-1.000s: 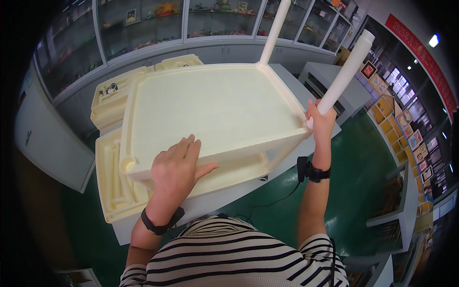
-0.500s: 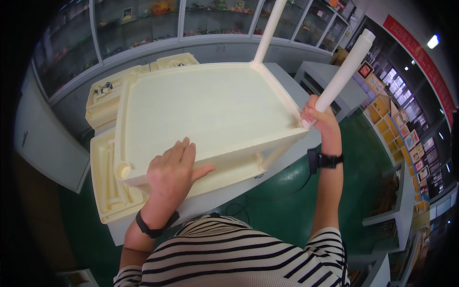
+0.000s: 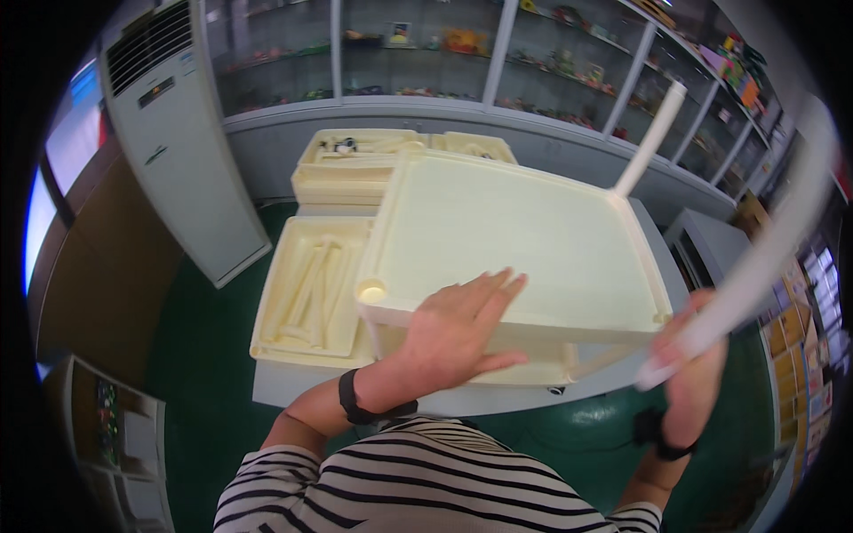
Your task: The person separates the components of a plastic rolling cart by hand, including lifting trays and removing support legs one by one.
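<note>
Tubular post (image 3: 758, 266) slants beside the near right corner of the tray shelf (image 3: 524, 235); my right hand (image 3: 700, 380) has its fingers clamped low around it. I'd expect light, stiff, slick plastic, steadier held mid-length. My left hand (image 3: 449, 338) lies spread over the rim.

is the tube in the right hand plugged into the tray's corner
No, the white tube in the right hand has its lower end clear of the tray.

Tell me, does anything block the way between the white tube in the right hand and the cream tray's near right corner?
Only the right hand itself, blurred and wrapped around the white tube, shows beside the near right corner of the cream tray; nothing else visible stands between.
</note>
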Available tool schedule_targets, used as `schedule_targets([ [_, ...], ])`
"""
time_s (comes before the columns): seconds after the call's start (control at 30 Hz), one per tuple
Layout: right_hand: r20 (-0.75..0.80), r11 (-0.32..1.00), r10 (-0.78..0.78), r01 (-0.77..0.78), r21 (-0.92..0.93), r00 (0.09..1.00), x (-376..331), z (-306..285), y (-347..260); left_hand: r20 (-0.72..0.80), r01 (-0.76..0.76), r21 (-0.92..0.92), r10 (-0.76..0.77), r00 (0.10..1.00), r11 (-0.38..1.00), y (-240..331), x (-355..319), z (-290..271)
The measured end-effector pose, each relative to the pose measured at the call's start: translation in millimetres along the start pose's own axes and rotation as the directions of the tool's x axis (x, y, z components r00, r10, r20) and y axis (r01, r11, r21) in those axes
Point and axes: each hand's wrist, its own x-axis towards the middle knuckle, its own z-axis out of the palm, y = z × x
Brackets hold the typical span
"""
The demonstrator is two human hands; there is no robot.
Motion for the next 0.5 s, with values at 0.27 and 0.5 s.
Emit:
schedule_targets([
  [0.27, 0.760, 0.991, 0.052, 0.062, -0.120, 0.648, -21, 124, 12, 0.036, 0.080, -0.956, -0.158, 0.987, 0.282, 2, -34, -19],
  [0.5, 0.375, 0.731, -0.190, 0.386, -0.563, 0.907, 16, 47, 21, -0.458, 0.313, -0.661, -0.696, 0.553, 0.683, -133, -83, -62],
])
